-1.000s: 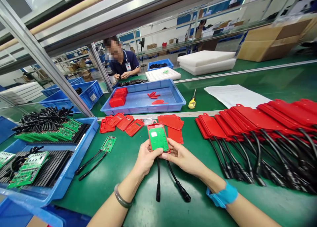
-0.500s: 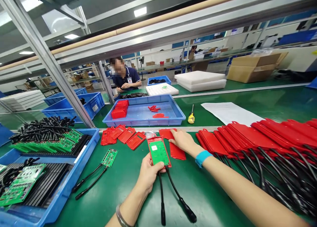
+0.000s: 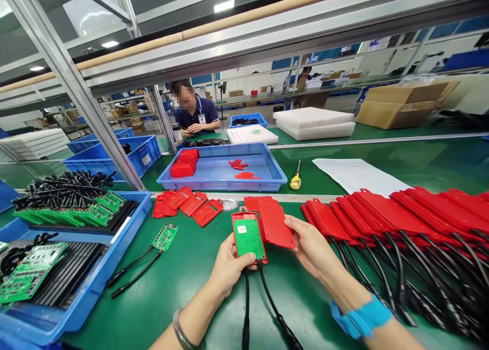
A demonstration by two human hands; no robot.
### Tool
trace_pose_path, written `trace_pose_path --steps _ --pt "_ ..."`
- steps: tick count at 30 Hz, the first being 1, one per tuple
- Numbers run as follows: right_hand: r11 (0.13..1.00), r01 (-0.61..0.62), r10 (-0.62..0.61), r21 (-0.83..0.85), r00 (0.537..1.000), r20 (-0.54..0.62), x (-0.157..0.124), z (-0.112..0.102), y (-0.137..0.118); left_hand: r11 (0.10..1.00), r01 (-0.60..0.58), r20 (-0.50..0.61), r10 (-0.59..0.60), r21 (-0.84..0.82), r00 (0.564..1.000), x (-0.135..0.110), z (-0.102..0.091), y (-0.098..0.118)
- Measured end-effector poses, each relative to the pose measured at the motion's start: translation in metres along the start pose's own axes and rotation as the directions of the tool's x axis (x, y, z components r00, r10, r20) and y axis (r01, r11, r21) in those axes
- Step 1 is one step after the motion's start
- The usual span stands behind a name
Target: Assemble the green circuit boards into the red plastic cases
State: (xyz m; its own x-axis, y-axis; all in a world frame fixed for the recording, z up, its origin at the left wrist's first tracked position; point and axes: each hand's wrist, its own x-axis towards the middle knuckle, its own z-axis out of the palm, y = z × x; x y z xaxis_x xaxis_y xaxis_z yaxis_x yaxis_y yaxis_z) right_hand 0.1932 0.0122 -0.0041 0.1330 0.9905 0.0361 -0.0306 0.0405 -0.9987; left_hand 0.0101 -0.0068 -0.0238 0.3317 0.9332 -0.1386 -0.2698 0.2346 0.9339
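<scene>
My left hand (image 3: 229, 263) grips a red plastic case half with a green circuit board (image 3: 250, 238) lying in it, the thumb on the board's lower edge. Two black cables (image 3: 246, 304) hang from its lower end. In my right hand (image 3: 311, 243) is a flat red cover (image 3: 277, 222), pinched at its right edge, tilted just to the right of the board. Another red cover (image 3: 252, 203) lies behind it on the bench. Several red case halves (image 3: 206, 212) rest to the left, near a loose circuit board with cables (image 3: 165, 237).
A blue bin (image 3: 141, 207) of cabled boards stands at left. Behind is a shallow blue tray (image 3: 225, 187) with red parts, beside a yellow screwdriver (image 3: 295, 181) and paper sheet (image 3: 359, 174). Red cased units (image 3: 367, 212) line the right. A person (image 3: 196, 113) sits across the bench.
My right hand has picked up a red cover from the bench and brought it nearer, beside the board. My left hand still holds the case, moved slightly right.
</scene>
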Motion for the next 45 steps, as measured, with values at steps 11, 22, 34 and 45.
trace_pose_path --steps 11,22,34,45 --pt "0.987 -0.106 0.091 0.123 0.989 0.119 -0.028 0.008 0.008 0.991 0.109 0.015 -0.108 -0.077 0.994 -0.002 0.004 0.000" --pt "0.998 -0.029 0.037 -0.047 0.986 0.163 -0.031 0.014 0.020 0.994 0.101 -0.008 -0.101 -0.042 0.995 -0.002 0.004 -0.003" --pt "0.999 -0.031 0.030 0.014 0.994 0.102 -0.030 0.014 0.025 0.999 0.027 0.084 -0.029 0.025 0.996 -0.003 0.008 -0.003" --pt "0.989 -0.111 0.077 0.097 0.949 0.304 -0.030 0.011 0.014 1.000 0.003 0.160 -0.003 0.004 0.987 -0.006 0.011 0.000"
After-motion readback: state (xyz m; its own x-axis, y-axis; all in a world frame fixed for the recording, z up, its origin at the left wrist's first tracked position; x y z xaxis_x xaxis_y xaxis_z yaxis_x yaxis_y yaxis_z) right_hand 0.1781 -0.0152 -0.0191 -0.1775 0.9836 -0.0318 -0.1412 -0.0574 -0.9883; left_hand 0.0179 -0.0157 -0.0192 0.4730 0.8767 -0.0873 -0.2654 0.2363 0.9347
